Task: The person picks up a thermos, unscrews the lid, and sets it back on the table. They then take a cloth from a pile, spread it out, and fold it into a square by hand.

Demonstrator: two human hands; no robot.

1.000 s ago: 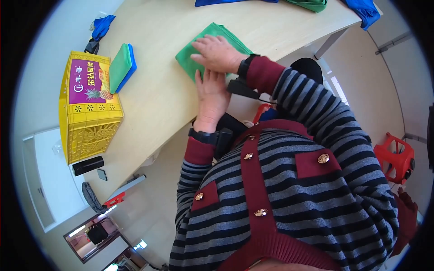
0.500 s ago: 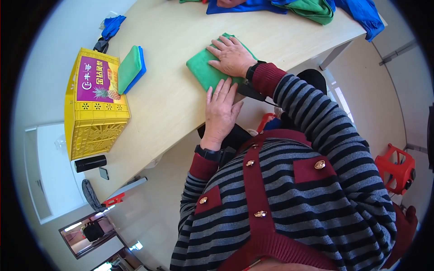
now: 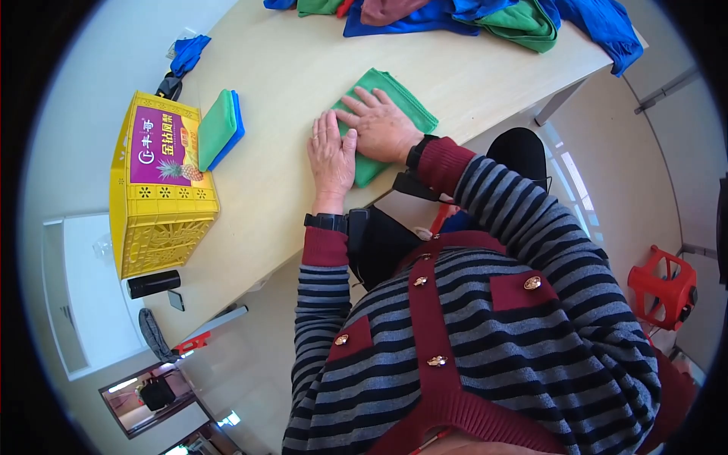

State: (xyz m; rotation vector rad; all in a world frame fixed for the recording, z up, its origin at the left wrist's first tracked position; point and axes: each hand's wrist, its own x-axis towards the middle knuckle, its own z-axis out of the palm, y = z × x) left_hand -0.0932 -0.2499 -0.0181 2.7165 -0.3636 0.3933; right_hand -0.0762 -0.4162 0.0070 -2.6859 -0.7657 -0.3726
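Note:
A folded green cloth point(image 3: 413, 108) lies on the table near its front edge. My right hand point(image 3: 385, 130) rests flat on it with the fingers stretched out. Beside it, my left hand point(image 3: 331, 158) lies along the cloth's left edge, its fingers straight and pointing away from me. The two hands touch or nearly touch near the left thumb. They hide the middle and left side of the cloth, and neither one grips anything.
Left on the table point(image 3: 265, 167) is a yellow crate point(image 3: 163, 227), with folded green and blue cloths point(image 3: 220, 130) against it. A black cylinder point(image 3: 153, 284) and a phone point(image 3: 176, 300) lie nearby. Blue, green and reddish-brown cloths point(image 3: 523, 23) are heaped at the far side. A red stool point(image 3: 661, 288) stands at right.
My left hand has moved left and a little farther away, to the cloth's left edge. My right hand has slid slightly left and nearer me. The cloth's far right part now shows more.

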